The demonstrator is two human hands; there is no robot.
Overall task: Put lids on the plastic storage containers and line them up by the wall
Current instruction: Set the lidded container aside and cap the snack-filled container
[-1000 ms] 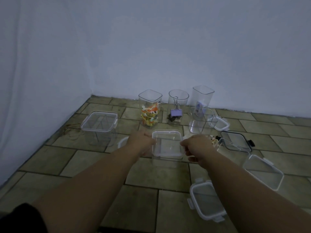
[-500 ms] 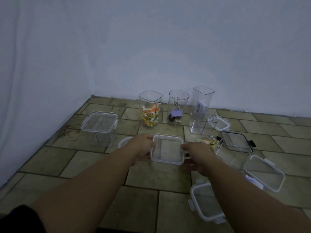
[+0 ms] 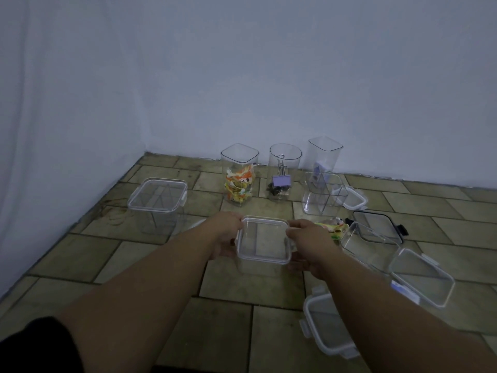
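Container (image 3: 265, 250) is upright, its lid (image 3: 265, 239) level, facing up.

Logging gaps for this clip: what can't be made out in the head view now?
1. Side latches of the held container: head view, covered by the left hand and right hand.
2. Yellow packet: head view, partly behind the right hand, print too small.
3. Loose lid near the bottom edge: head view, partly under the right forearm.
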